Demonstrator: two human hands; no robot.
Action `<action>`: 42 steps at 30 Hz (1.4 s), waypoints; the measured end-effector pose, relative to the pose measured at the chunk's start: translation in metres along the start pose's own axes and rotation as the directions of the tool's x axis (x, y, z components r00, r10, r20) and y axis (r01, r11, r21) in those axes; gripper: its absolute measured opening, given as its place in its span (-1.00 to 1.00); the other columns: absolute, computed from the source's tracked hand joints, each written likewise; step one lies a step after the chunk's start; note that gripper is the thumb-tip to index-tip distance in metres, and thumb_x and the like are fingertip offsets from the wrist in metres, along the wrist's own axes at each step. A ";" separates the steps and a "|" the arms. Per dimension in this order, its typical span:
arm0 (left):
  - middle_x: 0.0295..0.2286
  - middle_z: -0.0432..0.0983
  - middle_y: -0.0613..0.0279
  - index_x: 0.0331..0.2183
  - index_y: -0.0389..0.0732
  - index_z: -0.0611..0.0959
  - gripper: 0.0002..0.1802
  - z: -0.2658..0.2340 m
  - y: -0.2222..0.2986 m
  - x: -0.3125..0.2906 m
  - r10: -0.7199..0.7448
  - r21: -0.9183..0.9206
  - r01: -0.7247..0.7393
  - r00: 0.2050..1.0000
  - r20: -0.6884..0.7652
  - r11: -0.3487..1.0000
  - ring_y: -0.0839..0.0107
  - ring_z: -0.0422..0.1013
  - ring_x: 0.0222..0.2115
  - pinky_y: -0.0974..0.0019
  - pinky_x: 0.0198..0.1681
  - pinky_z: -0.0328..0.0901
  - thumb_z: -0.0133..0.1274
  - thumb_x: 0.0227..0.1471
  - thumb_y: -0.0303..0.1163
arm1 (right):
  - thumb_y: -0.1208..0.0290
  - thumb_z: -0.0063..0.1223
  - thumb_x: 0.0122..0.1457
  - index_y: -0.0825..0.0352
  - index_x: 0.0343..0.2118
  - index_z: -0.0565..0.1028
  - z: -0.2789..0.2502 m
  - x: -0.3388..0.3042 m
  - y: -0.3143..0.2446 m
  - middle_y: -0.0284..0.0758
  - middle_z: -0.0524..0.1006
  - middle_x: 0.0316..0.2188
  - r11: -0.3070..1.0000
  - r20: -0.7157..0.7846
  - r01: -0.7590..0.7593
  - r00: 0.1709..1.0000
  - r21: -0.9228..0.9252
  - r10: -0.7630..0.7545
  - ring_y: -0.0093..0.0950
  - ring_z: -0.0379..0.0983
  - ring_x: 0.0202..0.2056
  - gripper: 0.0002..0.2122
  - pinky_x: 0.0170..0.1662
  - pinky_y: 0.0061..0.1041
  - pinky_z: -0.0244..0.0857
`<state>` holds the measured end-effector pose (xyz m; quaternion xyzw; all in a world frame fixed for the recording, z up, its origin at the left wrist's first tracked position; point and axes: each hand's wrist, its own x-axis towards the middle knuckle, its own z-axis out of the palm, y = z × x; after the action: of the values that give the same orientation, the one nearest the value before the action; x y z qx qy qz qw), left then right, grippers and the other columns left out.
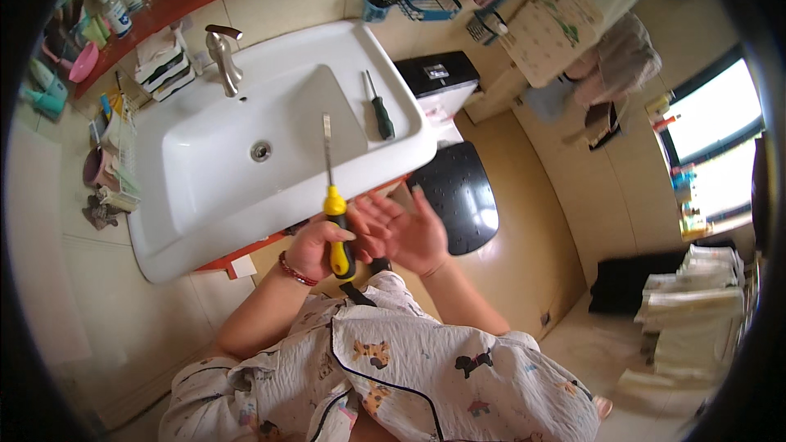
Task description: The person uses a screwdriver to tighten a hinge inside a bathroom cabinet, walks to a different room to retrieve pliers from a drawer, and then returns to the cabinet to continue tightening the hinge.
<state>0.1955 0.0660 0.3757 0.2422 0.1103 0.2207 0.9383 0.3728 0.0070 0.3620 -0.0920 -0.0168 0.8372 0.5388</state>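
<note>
Shirt (409, 348) | left hand (313, 250): yellow-black screwdriver (333, 201) | axis fore-aft | tip toward sink (205, 151)

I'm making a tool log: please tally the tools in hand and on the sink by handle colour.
Yellow-and-black tool: 1, held in the left hand
Dark green tool: 1, lying on the right side of the sink
Total: 2

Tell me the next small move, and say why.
I'd probably close the right hand on the yellow-and-black screwdriver to steady it: the left hand alone seems to grip its handle, while the right palm is open nearby.
</note>
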 end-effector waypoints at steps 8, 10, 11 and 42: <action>-0.57 0.41 0.21 -0.49 -0.32 0.38 -0.79 -0.019 0.004 0.029 0.592 0.677 -0.009 0.495 -0.636 0.736 0.47 0.37 -0.67 0.47 -0.64 0.27 0.00 -0.14 -0.38 | 0.23 0.02 -0.01 0.30 -0.14 0.32 -0.024 0.042 -0.071 -0.37 0.45 -0.35 0.369 -0.210 -0.180 0.977 -0.912 -0.041 -0.45 0.36 -0.33 -0.62 -0.27 -0.48 0.23; -0.61 0.38 0.26 -0.50 -0.34 0.39 -0.79 -0.015 0.007 0.016 0.645 0.723 0.081 0.390 -0.657 0.687 0.50 0.36 -0.72 0.48 -0.65 0.26 0.01 -0.16 -0.40 | 0.28 0.08 -0.05 0.40 -0.25 0.36 -0.047 0.078 -0.101 -0.24 0.47 -0.42 -0.152 -0.106 -0.166 0.934 -0.974 -0.341 -0.41 0.40 -0.39 -0.66 -0.33 -0.49 0.27; -0.63 0.36 0.28 -0.50 -0.33 0.39 -0.80 -0.014 0.005 0.009 0.656 0.715 0.078 0.338 -0.675 0.695 0.51 0.35 -0.73 0.49 -0.65 0.26 0.00 -0.16 -0.40 | 0.29 0.07 -0.05 0.45 -0.34 0.40 -0.043 0.099 -0.115 -0.15 0.46 -0.41 -0.288 -0.110 -0.269 0.877 -0.919 -0.467 -0.38 0.42 -0.41 -0.69 -0.35 -0.48 0.30; -0.72 0.37 0.21 -0.53 -0.33 0.48 -0.64 0.140 -0.524 -0.418 0.106 0.321 -0.039 -0.900 -0.422 0.946 0.47 0.29 -0.71 0.37 -0.64 0.19 0.00 -0.09 -0.16 | 0.20 -0.02 0.00 0.44 -0.33 0.39 -0.028 -0.137 0.396 -0.10 0.44 -0.59 -0.428 -0.348 0.475 0.252 -0.769 0.903 -0.31 0.41 -0.56 -0.66 -0.50 -0.40 0.25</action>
<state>0.0612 -0.5982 0.2743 -0.1238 0.8906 0.4330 0.0628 0.0765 -0.2849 0.3029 -0.0452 -0.8403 0.4698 -0.2667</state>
